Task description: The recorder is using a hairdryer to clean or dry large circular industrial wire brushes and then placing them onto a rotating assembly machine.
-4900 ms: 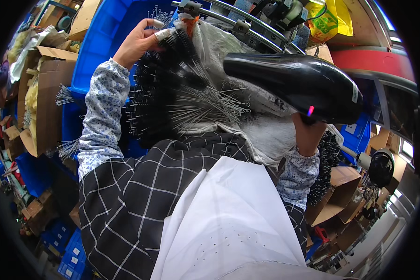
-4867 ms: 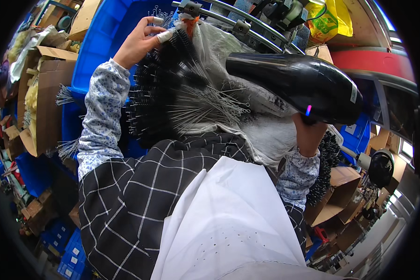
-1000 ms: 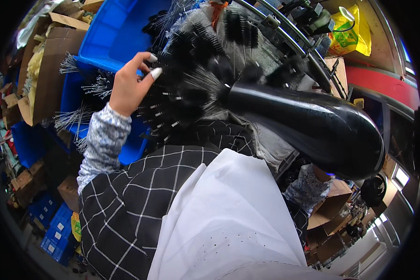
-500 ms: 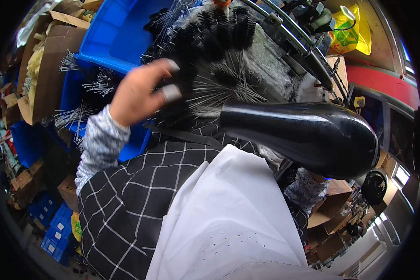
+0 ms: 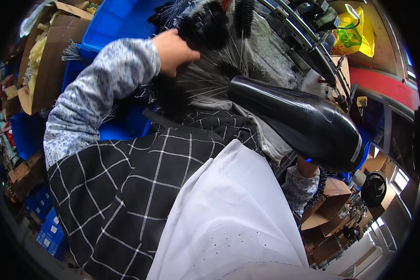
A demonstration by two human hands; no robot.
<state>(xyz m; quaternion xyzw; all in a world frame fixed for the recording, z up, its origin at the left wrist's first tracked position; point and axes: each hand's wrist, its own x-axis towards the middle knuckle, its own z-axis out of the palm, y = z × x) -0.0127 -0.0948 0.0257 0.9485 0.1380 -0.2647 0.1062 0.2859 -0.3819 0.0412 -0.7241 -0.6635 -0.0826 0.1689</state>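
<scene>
Blue bins [image 5: 112,23] behind, left hand [image 5: 174,50] fingers closed among black bristle brushes [image 5: 210,32], right hand [image 5: 308,166] gripping black hairdryer [image 5: 298,123]

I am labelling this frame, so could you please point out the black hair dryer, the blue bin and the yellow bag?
black hair dryer [image 5: 298,121], head view, barrel.
blue bin [image 5: 112,23], head view, wall.
yellow bag [image 5: 352,39], head view, middle.

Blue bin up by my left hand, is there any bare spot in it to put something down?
Only part. The blue bin shows bare blue along its upper wall and beside the left hand. Toward the middle it is crowded with black bristle brushes and loose wires. The right hand is mostly hidden behind the black hair dryer, whose nozzle crowds those brushes.
</scene>
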